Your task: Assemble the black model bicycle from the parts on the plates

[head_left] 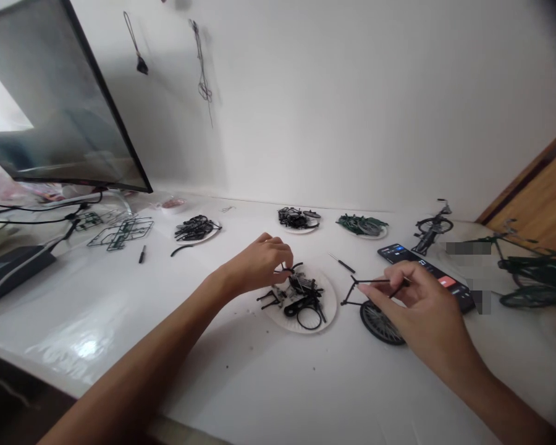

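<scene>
your right hand [419,290] pinches the bike frame [375,282], left hand [267,262]'s over the plate [330,309], grip unclear; roomy table [143,303] leftward.

A monitor [60,105] stands left; 2 cords [205,93] hang on the white wall [352,105].

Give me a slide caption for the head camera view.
Left hand at a plate of small parts; right hand holding a black frame, a spoked wheel below it.

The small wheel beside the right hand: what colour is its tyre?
The tyre is black, seen best in the head view.
</scene>
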The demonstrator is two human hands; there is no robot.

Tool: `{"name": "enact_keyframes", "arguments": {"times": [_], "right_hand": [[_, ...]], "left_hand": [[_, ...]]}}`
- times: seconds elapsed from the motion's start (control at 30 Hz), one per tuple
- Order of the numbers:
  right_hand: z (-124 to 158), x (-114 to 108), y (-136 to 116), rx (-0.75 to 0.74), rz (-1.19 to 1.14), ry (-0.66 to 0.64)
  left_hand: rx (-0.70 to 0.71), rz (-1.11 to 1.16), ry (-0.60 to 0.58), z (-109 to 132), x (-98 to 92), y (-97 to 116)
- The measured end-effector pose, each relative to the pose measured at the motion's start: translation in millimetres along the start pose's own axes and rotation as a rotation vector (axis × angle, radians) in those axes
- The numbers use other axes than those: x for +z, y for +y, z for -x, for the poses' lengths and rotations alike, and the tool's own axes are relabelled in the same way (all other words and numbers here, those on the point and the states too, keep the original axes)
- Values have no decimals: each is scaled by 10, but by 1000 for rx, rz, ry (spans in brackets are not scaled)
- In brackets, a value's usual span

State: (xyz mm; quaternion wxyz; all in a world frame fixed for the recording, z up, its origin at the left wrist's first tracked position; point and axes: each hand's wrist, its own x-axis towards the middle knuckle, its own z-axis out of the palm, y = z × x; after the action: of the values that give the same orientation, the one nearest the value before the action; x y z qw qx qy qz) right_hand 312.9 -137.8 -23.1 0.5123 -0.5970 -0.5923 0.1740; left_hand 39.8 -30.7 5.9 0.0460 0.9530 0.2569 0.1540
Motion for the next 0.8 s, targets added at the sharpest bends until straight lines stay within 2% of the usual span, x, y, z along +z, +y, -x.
{"name": "enact_keyframes", "arguments": {"times": [0.2, 0.3, 0.47, 0.67, 0.8], "right_hand": [[83, 61, -2, -90, 51, -63], [119, 119, 27, -150, 101, -159], [165, 118, -43, -230, 139, -252], [169, 58, -138, -240, 122, -382], [143, 90, -101, -257, 25, -438]], "left_hand": [[12, 50, 128, -13, -82, 250], [89, 100, 180, -19, -29, 382], [183, 197, 163, -44, 113, 503], [-12, 576, 236, -68, 238, 548], [-130, 849, 211, -94, 282, 585]]}}
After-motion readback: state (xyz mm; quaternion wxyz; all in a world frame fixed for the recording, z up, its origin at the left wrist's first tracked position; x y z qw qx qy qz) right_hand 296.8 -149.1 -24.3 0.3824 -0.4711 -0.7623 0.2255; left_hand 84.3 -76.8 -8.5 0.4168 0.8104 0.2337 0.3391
